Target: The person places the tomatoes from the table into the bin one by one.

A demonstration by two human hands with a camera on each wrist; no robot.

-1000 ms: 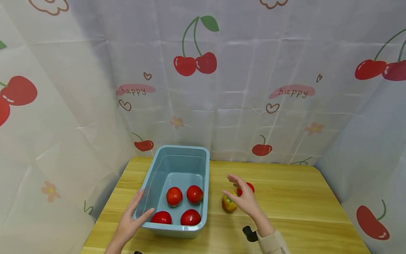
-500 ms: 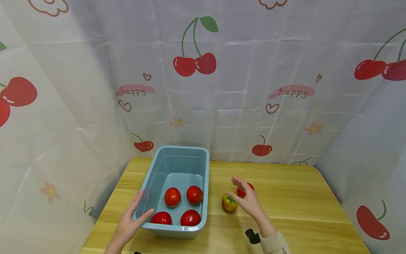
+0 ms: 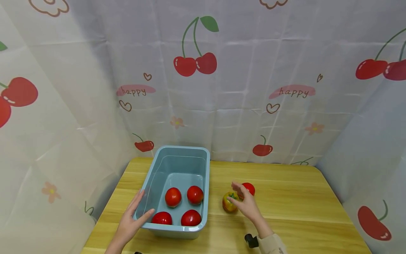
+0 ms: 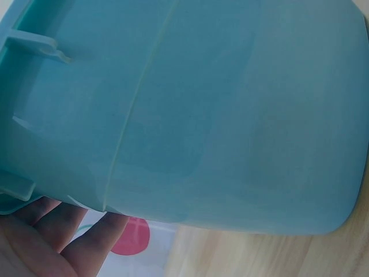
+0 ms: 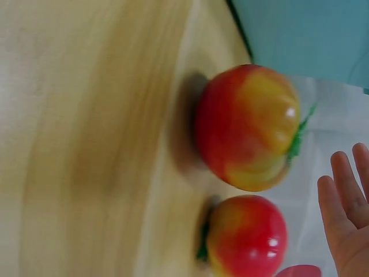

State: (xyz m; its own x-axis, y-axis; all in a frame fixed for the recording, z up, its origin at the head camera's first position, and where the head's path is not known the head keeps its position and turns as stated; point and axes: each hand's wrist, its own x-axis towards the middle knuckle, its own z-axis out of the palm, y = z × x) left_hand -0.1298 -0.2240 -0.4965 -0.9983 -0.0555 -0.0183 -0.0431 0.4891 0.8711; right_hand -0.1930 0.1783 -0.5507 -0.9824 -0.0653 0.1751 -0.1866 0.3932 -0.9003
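Note:
My left hand [image 3: 130, 220] is spread at the near left corner of a blue plastic bin [image 3: 207, 183]. Its thumb lies over the front rim, and its fingers touch the left side just under the rim in the left wrist view. Beside the bin, my right hand [image 3: 247, 204] hovers with parted, slightly bent fingers and holds nothing. Close under it stands a yellow-and-red tomato [image 3: 229, 204] with a green calyx. A redder tomato [image 3: 248, 188] sits just behind, partly hidden by the hand. Both tomatoes show whole or nearly so in the right wrist view.
Several red tomatoes, one of them a round tomato [image 3: 173, 197], lie in the near half of the bin. The wooden table [image 3: 295, 197] meets a cherry-print curtain [image 3: 234, 116] at the back, and similar cloth hangs at both sides.
My right hand has shifted slightly right and come lower by the two loose tomatoes. One tomato in the bin has rolled a little left. My left hand stays put.

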